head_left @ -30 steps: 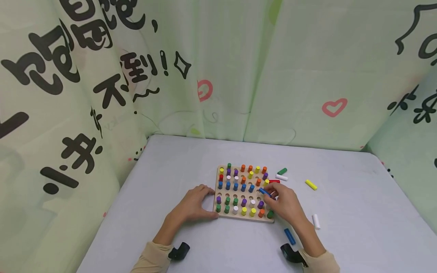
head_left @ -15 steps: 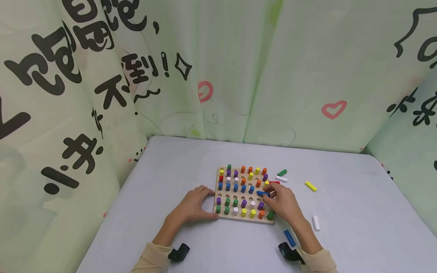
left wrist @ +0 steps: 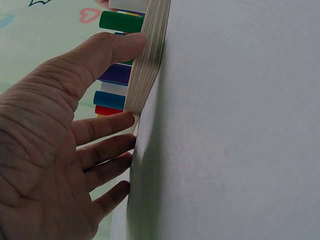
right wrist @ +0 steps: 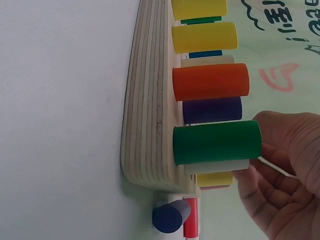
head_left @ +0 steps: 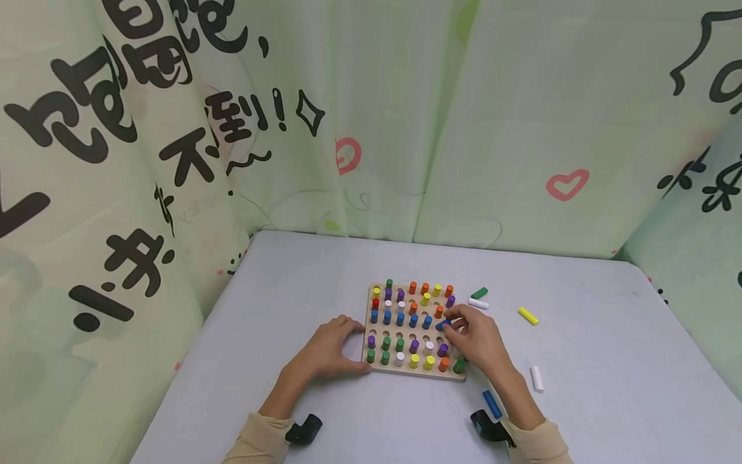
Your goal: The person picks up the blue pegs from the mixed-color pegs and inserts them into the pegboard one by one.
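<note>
A wooden pegboard (head_left: 417, 369) full of coloured pegs lies on the table. My left hand (head_left: 333, 348) rests at its near left corner; in the left wrist view the thumb (left wrist: 127, 46) presses the front edge and the straight index finger (left wrist: 112, 127) touches the side. My right hand (head_left: 475, 335) pinches a blue peg (head_left: 443, 325) over the board, at the right end of a row of blue pegs (head_left: 400, 318). The held peg is tilted, partly covered by the fingertips. In the right wrist view a green corner peg (right wrist: 217, 142) hides the right fingertips.
Right of the board lie a loose green peg (head_left: 479, 292), a white peg (head_left: 478, 303) and a yellow peg (head_left: 528, 315). Another white peg (head_left: 536, 379) and a blue peg (head_left: 492, 405) lie near the right forearm. A curtain (head_left: 475, 180) hangs behind the table.
The right hand has shifted slightly left over the board, and the blue peg in its fingers has turned from one slant through level to the opposite slant. The left hand stays put.
</note>
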Demonstrator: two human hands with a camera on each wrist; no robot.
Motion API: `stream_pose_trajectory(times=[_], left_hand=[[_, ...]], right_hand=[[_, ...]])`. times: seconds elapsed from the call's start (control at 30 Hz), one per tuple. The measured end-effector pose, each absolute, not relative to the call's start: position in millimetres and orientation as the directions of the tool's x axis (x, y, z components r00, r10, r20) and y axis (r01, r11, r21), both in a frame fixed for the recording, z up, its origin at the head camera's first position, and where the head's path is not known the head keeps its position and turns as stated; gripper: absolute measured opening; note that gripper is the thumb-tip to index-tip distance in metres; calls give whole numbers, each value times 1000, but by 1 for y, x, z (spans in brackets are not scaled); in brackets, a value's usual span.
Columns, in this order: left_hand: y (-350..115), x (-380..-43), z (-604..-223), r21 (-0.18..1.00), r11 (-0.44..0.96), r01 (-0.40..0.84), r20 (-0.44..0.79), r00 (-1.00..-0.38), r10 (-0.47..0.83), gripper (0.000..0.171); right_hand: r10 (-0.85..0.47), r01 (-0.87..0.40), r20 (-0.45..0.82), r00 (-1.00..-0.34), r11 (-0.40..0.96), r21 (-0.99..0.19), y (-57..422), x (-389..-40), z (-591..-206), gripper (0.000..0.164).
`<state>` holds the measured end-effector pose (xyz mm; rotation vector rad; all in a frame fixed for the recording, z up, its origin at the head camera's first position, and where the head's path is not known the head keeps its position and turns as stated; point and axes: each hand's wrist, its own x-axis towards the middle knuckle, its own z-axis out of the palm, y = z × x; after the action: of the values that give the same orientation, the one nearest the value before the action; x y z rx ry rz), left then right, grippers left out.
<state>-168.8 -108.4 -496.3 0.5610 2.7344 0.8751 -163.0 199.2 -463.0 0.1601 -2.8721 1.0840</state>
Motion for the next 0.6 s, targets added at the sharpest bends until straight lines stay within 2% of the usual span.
stream_pose_trajectory(times=[0.2, 0.6], left_hand=[[-108, -169, -496, 590, 753, 290, -87, -905, 417, 78], [-108, -168, -495, 590, 756, 284, -94, -905, 414, 78]], right_hand=[[-106, -177, 146, -984, 731, -659, 197, -162, -463, 27], [-102, -179, 154, -983, 734, -655, 196, -159, -462, 25]])
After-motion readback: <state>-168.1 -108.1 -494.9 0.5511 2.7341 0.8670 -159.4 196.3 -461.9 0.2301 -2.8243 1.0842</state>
